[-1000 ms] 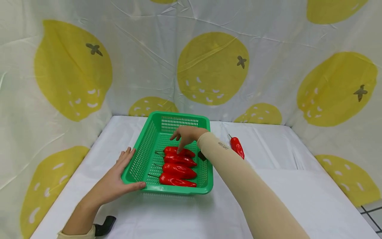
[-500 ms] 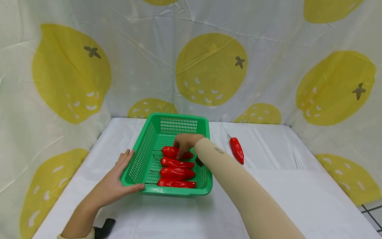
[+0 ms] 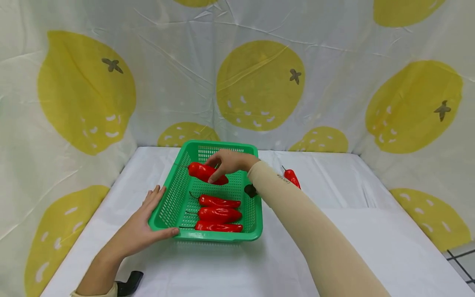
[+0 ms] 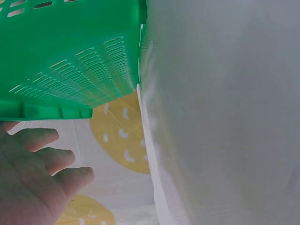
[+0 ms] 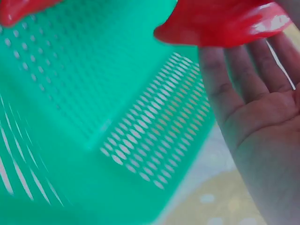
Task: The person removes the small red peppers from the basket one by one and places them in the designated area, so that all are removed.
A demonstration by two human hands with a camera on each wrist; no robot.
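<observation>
Above the back part of the green basket [image 3: 213,236], the right hand [image 3: 231,161] grips a red pepper [image 3: 202,171] between thumb and fingers. The right wrist view has that pepper [image 5: 225,23] lying along the fingers of the right hand [image 5: 262,103]. Three more red peppers [image 3: 219,201] lie in a column in the basket's front half. With fingers spread, the left hand [image 3: 139,229] rests against the basket's left wall, its thumb on the front rim. In the left wrist view the left hand [image 4: 33,173] is beside the basket wall [image 4: 61,47].
Another red pepper [image 3: 291,177] lies on the white-covered table [image 3: 356,239] right of the basket, partly hidden by the right sleeve [image 3: 297,214]. A white cloth with yellow lemon prints [image 3: 259,86] hangs behind and at both sides.
The right hand reached down onto the rearmost pepper in the basket, took hold of it, and has raised it up and toward the back left. The left hand has stayed at the basket.
</observation>
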